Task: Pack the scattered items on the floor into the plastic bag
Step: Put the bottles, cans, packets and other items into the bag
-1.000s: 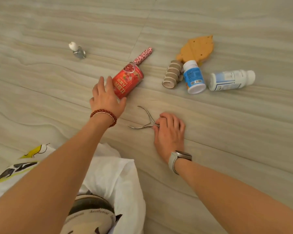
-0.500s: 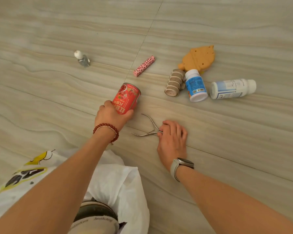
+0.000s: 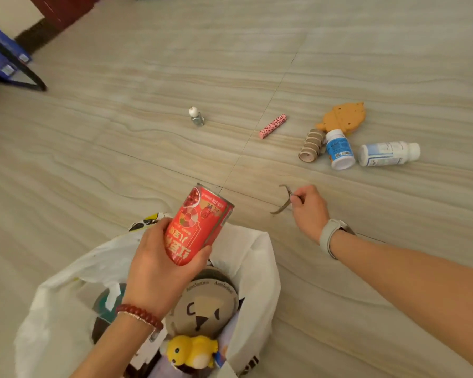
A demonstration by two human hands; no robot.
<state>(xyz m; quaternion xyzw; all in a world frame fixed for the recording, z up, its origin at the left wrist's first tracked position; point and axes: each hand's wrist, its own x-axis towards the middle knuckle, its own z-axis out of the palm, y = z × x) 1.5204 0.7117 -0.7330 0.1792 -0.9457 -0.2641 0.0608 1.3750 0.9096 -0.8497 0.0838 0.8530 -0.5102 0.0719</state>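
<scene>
Left hand (image 3: 159, 271) grips a red can (image 3: 198, 225) around its lower end and holds it tilted in the air above the open mouth of the white plastic bag (image 3: 260, 268). Right hand (image 3: 309, 211) pinches the metal nippers (image 3: 284, 200) at one end between fingers and thumb, holding them off the floor (image 3: 120, 159) to the right of the bag.

Bag contents visible: a round tan item with a drawn face (image 3: 202, 309) and a yellow plush toy (image 3: 191, 351), among other partly hidden items.

Items on the floor beyond the hands: a small glass bottle with a white cap (image 3: 195, 117) standing upright; a pink spotted tube (image 3: 273, 126) lying flat; a group at right comprising a tan cardboard cut-out (image 3: 344, 117), a coiled brown roll (image 3: 310, 145), a blue-labelled bottle (image 3: 339, 150) and a white bottle (image 3: 388, 154), the two bottles on their sides. The roll and the blue-labelled bottle lie just beside each other.

A red bead bracelet (image 3: 139, 315) sits on the left wrist; a watch (image 3: 332, 236) on the right.
</scene>
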